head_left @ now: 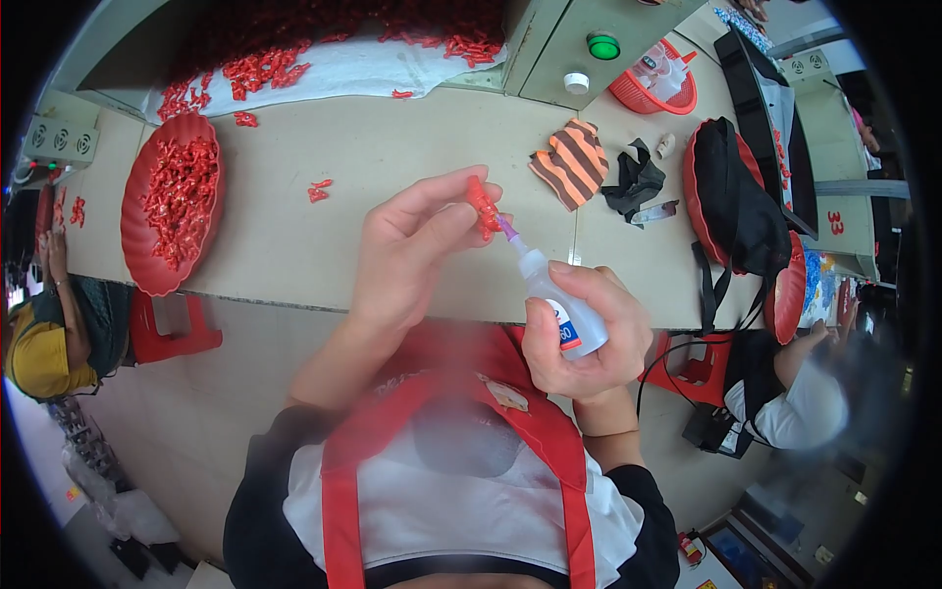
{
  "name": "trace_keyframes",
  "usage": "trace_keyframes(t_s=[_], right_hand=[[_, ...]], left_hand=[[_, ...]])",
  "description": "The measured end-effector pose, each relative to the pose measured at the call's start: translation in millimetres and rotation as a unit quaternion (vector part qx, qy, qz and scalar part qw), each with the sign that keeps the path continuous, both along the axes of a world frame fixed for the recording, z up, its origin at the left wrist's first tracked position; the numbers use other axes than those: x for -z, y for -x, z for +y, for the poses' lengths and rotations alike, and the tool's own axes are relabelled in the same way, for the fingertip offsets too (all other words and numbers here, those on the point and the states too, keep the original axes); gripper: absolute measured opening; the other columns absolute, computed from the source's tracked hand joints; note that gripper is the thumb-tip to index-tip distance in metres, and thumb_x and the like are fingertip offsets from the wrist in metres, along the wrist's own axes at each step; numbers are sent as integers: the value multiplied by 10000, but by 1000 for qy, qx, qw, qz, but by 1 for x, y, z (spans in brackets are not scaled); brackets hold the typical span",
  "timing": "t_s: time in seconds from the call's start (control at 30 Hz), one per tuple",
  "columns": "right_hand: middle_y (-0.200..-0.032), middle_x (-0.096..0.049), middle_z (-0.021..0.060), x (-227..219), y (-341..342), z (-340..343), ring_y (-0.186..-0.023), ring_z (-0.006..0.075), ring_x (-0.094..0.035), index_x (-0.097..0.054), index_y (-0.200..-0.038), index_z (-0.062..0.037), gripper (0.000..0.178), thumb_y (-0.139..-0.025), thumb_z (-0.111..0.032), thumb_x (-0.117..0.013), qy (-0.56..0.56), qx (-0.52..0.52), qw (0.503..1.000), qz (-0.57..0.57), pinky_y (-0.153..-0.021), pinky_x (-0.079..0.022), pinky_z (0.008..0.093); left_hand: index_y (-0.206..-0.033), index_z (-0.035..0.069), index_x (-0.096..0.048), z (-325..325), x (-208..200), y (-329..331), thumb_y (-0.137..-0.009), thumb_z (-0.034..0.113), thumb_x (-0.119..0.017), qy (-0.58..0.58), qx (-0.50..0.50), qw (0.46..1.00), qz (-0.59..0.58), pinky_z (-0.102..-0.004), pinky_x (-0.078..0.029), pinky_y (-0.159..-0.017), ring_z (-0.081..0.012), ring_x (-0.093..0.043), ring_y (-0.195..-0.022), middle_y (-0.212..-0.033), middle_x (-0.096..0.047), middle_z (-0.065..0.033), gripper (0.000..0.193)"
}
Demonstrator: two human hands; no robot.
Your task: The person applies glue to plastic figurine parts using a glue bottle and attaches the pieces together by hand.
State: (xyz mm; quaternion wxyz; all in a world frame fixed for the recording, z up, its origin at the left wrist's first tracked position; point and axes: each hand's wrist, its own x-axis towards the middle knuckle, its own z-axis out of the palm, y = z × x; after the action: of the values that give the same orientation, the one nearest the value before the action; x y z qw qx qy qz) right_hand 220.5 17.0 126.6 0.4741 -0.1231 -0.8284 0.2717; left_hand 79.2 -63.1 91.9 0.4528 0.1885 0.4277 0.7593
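Note:
Between the thumb and fingers of my left hand point(417, 240) is a small red plastic piece point(481, 204), held up over the table's front part. My right hand point(594, 329) is wrapped round a translucent squeeze bottle point(561, 299) with a white and blue label. The bottle tilts up to the left, and its thin purple nozzle tip point(507, 228) meets or nearly meets the lower part of the red piece. Left of my hands, a red scalloped tray point(130, 221) holds a heap of similar red pieces point(182, 196). A couple of loose red pieces point(319, 190) lie on the tabletop.
Behind stands a metal cabinet point(549, 49) with a green button, beside a white cloth point(373, 74) bearing many red pieces. To the right are a striped cloth point(572, 162), black scraps point(636, 182), a red basket point(687, 98) and a black bag point(741, 196). Other people sit at both sides.

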Motion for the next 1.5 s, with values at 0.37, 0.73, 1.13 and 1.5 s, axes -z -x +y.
trace_keyframes(t_s=[0.37,0.73,1.13,1.5], right_hand=[[-648,-587,74,2,1,2,-458,160,-528,-566,-938,0,364,-590,35,-669,-2,2,1000,8,-418,-418,242],[-674,-598,72,3,0,3,-458,161,-524,-561,-940,-1,367,-592,27,-675,5,-3,1000,5,-416,-417,246],[-657,-581,64,4,-1,3,-448,160,-505,-570,-927,-9,359,-584,27,-671,19,-4,1000,-8,-407,-402,250],[-650,-576,63,4,-2,3,-449,165,-507,-570,-925,-7,351,-590,27,-668,25,-5,1000,-18,-412,-405,253]], left_hand=[[-1200,-32,-498,2,-1,0,-890,76,-510,9,8,1000,-10,-293,-533,-773,-246,-633,-911,-1064,-603,-158,329],[-1218,-52,-468,3,-1,2,-893,101,-510,14,40,996,-72,-276,-541,-769,-245,-632,-916,-1084,-589,-167,362],[-1203,-34,-495,3,-2,2,-885,108,-527,23,44,996,-75,-272,-520,-770,-207,-621,-919,-1074,-596,-144,349],[-1227,-52,-461,5,0,2,-889,98,-508,32,43,996,-69,-262,-538,-756,-229,-633,-907,-1084,-589,-164,373]])
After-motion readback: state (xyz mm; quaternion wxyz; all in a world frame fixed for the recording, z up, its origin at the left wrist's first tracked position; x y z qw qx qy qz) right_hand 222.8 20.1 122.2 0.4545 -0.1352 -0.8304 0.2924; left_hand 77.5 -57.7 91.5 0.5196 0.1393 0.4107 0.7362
